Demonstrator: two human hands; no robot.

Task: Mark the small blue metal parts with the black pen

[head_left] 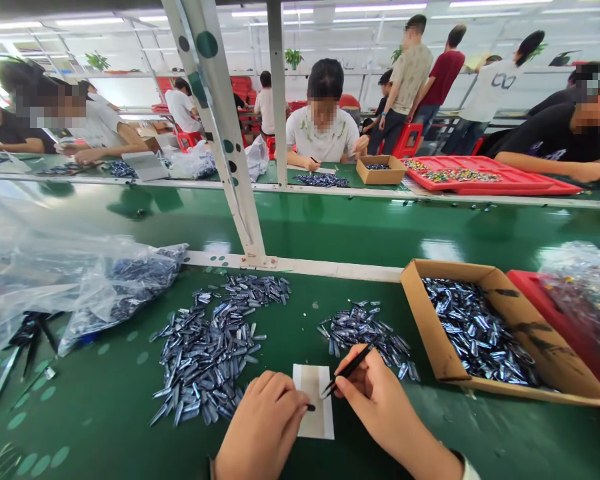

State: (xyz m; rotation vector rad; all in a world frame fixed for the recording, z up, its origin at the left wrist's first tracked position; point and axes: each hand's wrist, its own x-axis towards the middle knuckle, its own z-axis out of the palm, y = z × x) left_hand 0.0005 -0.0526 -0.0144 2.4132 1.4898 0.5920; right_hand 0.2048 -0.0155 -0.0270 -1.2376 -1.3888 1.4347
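My left hand (267, 417) is closed, pinching a small dark piece (310, 407) over the left side of a pale card (313, 427). In my right hand (370, 390) are black tweezers (353, 365), their tips over the card's right edge near the small piece. The card lies flat on the green table between my hands. A large pile of dark glossy pieces (205, 353) spreads beyond and left of my left hand. Just beyond my right hand is a smaller pile (365, 330) of similar pieces.
A cardboard box (430, 333) of dark pieces stands at the right, beside a red tray (580, 333) with a plastic bag. Another clear bag (35, 267) lies left, above dark tools (30, 333). A white metal post (220, 127) rises from the table's far edge. People sit opposite.
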